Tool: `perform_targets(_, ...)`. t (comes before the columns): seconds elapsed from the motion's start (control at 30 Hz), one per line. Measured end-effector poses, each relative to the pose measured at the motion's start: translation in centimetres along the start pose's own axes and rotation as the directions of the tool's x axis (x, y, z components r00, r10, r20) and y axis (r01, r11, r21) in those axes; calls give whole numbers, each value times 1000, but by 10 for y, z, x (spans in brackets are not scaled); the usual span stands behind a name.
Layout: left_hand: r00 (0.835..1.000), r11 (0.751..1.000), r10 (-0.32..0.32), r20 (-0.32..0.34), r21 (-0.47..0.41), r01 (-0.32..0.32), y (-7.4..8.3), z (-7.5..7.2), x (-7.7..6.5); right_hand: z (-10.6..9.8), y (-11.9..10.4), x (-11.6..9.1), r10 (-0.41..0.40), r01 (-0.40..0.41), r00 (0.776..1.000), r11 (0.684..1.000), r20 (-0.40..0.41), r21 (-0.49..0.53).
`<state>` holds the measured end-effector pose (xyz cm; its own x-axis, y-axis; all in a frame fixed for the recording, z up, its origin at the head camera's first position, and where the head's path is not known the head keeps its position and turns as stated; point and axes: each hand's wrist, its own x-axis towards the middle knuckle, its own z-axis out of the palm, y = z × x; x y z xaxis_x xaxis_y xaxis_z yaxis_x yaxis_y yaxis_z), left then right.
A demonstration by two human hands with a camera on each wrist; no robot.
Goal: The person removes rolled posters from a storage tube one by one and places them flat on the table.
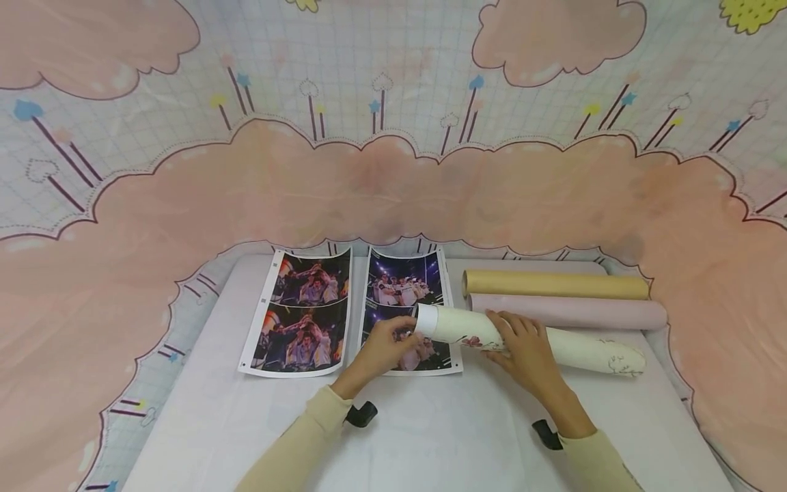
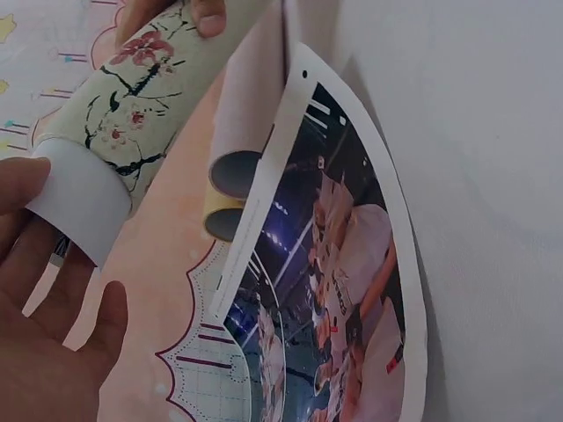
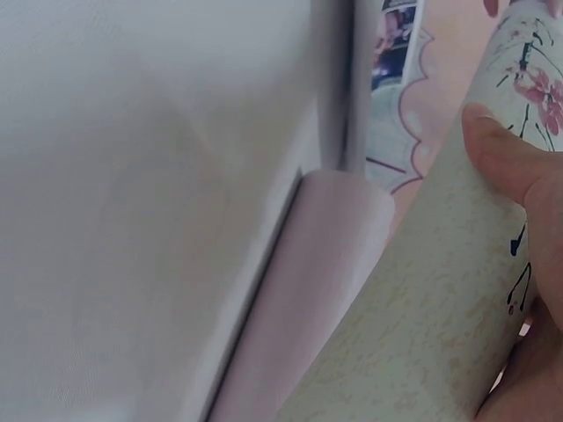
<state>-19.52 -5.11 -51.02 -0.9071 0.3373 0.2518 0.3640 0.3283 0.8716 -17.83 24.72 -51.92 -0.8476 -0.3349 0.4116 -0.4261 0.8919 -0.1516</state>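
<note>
A cream roll (image 1: 584, 350) printed with red blossoms and dark branches is held slightly tilted above the table, its left end higher. At that end a white band (image 2: 84, 189) shows. My left hand (image 1: 389, 348) pinches this band, thumb on the outer face and fingers at the rim. My right hand (image 1: 525, 352) grips the roll near its middle, thumb on the near side. Beneath the left end lies a printed photo sheet (image 1: 406, 280), partly covered by the roll and left hand. In the left wrist view, the roll's opening is mostly hidden by the fingers.
A second photo sheet (image 1: 307, 314) lies to the left, its edges curling. Behind the held roll, a pink roll (image 1: 572, 312) and a yellow roll (image 1: 553, 284) lie side by side on the white table (image 1: 443, 437). A cloud-patterned cloth (image 1: 393, 184) surrounds the table.
</note>
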Motion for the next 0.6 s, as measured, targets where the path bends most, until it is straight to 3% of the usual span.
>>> perform_targets(0.17,996,992,86,17,90,-87,-7,0,-1,1,-3,1,8,-8,1000,1000,6,10)
perform_targets(0.27,994,988,109,-1,109,-109,-7,2,-2,1,-4,1,10,-10,1000,1000,13,11)
perform_targets(0.43,993,988,113,-41,110,-108,-4,1,-3,1,-6,3,0,0,1000,1000,24,12)
perform_targets(0.6,997,997,53,-62,65,-49,-4,-2,-8,0,-8,7,-30,30,998,1000,50,2)
